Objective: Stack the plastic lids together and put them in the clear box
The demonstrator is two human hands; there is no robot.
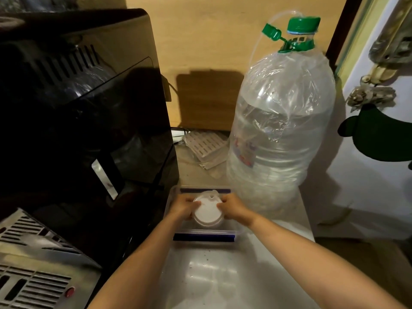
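A stack of white round plastic lids [207, 212] sits between both hands, over the inside of the clear box [204, 232], which has dark blue clips on its near and far edges. My left hand [184, 207] grips the stack's left side and my right hand [230, 208] grips its right side. The top lid has a small raised tab at its far edge. Whether the stack rests on the box floor I cannot tell.
A black appliance [89, 119] stands close on the left, with a metal grille [33, 253] below it. A large plastic-wrapped water bottle [281, 130] with a green cap stands right behind the box. Slotted white sheets [205, 146] lie at the back on the white counter [211, 275].
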